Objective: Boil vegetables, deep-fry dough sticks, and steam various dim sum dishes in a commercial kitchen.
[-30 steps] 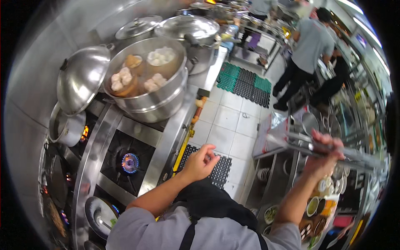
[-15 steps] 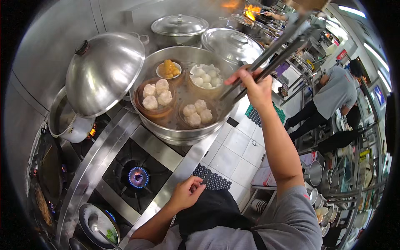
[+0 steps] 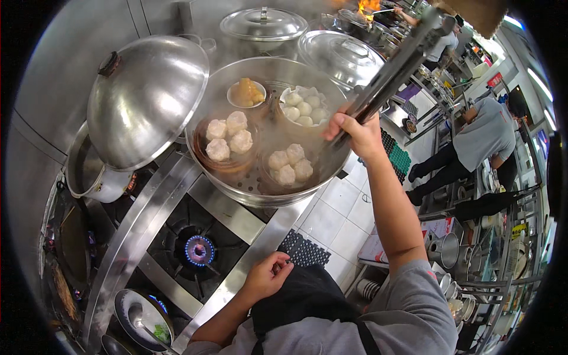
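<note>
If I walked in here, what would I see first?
Perhaps the wide, round silver metal steamer in the upper middle, with smooth white balls inside at its right. At its right rim, the right hand holds long silver metal tongs. Lower down, a blue ring-shaped gas flame glows.

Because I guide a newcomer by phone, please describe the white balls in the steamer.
Find the large round steamer beside the tilted domed lid. At its back right, near the right hand gripping tongs, are the white balls. They look smooth and round, unlike the knobbly dumplings.
</note>
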Demonstrator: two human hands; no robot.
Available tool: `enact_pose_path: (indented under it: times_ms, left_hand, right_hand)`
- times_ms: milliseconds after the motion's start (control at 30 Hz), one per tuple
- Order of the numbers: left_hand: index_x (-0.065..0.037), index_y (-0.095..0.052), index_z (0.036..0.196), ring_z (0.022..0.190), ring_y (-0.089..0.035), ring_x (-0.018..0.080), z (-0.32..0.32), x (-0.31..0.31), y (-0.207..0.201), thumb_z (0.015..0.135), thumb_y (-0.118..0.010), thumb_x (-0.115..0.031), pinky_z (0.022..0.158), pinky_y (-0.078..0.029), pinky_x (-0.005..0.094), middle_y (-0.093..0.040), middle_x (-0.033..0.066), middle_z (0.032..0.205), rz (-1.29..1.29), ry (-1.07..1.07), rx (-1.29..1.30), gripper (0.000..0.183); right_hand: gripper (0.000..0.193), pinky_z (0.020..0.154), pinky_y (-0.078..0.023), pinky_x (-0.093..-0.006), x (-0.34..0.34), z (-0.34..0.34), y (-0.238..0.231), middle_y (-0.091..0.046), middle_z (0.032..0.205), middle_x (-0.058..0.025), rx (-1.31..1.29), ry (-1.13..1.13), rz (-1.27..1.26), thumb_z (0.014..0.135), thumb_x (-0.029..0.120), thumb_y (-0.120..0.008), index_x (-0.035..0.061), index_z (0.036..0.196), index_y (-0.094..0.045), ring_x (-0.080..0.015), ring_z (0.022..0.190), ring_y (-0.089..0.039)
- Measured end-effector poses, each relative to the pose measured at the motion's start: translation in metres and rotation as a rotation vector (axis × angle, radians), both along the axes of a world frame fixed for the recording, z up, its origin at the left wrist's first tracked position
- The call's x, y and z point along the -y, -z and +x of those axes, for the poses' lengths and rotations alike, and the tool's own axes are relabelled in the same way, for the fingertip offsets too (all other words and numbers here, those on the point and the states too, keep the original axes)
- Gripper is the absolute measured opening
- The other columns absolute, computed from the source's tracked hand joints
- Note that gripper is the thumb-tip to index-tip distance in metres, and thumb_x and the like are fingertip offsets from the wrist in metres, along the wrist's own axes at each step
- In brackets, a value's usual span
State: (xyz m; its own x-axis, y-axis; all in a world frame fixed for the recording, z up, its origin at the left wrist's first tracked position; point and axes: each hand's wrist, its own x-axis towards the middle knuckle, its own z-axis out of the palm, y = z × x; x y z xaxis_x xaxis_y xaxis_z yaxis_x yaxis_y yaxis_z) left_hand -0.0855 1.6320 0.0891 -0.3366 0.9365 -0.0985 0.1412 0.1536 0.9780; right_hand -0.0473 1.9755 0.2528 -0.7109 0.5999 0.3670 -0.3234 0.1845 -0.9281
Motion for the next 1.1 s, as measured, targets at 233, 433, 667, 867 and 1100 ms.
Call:
enact_pose_path:
  times_ms: [233,433,667,867,1100]
  left_hand:
    - [-0.004,-0.061,0.103,0.062,-0.056,0.0082,0.011,-0.003,-0.002,0.088,-0.07,-0.015,0.058,-0.046,0.0237,-0.064,0.0033,0.078,0.01,0.059,0.014,0.021]
    - [-0.003,-0.062,0.105,0.068,-0.057,0.006,0.026,-0.02,-0.004,0.088,-0.07,-0.015,0.062,-0.047,0.0226,-0.065,0.0016,0.082,-0.007,0.253,-0.01,0.023]
    - [-0.003,-0.062,0.105,0.07,-0.061,0.0089,0.083,-0.051,0.025,0.088,-0.069,-0.014,0.062,-0.051,0.025,-0.065,0.006,0.083,-0.167,0.585,0.069,0.021]
    - [-0.001,-0.059,0.107,0.067,-0.057,0.0081,0.184,-0.074,0.03,0.091,-0.065,-0.012,0.06,-0.049,0.0232,-0.061,0.0028,0.082,-0.24,1.167,-0.082,0.02]
    - [0.0,-0.056,0.109,0.066,-0.055,0.0082,0.323,-0.039,0.013,0.093,-0.062,-0.012,0.06,-0.046,0.0231,-0.061,0.0041,0.082,-0.285,1.45,-0.109,0.021]
  right_hand:
    - [0.04,0.039,-0.033,-0.0323,0.018,-0.015,-0.012,-0.036,0.046,-0.0027,-0.01,0.245,-0.152,0.091,0.018,-0.063,0.009,0.06,-0.039,-0.0142,0.035,-0.033]
    - [0.051,0.04,-0.029,-0.0303,0.034,0.061,-0.104,-0.024,0.044,0.0023,-0.284,0.332,-0.114,0.095,0.035,-0.057,0.0151,0.058,-0.028,-0.0124,0.035,-0.026]
    - [0.041,0.037,-0.032,-0.0315,0.145,0.289,-0.114,-0.035,0.045,-0.0006,-0.242,0.858,0.089,0.092,0.02,-0.062,0.0096,0.059,-0.039,-0.0128,0.036,-0.035]
    - [0.035,0.036,-0.031,-0.0303,0.378,0.501,-0.041,-0.044,0.047,-0.0035,-0.17,1.632,0.068,0.089,0.007,-0.064,0.0065,0.061,-0.044,-0.0129,0.036,-0.04]
    - [0.036,0.034,-0.031,-0.0282,0.682,0.603,-0.006,-0.036,0.046,-0.0002,-0.161,2.491,0.14,0.09,0.006,-0.059,0.0105,0.059,-0.04,-0.0118,0.035,-0.035]
